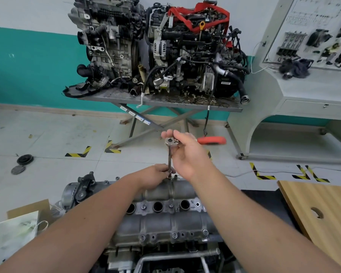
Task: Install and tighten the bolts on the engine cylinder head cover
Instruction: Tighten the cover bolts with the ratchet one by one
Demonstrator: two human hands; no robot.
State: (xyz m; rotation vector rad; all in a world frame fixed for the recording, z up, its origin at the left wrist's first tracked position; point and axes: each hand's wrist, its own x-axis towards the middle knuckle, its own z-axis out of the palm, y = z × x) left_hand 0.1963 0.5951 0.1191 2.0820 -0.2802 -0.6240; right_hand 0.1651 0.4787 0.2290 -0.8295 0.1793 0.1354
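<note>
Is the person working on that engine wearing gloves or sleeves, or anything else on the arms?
No gloves: both the left hand and the right hand are bare. No sleeves show either; both forearms are uncovered right down to the bottom edge of the picture. I see no wristwatch or bracelet. Something small glints by the right hand's fingers, possibly a ring, but it is too blurred to tell.

Table-leg stickers (135,114) seemingly too blurred to read

Grey cyl head cover (158,219); red strap (199,11); teal wall (32,66); yellow/black floor tape (78,153).
</note>
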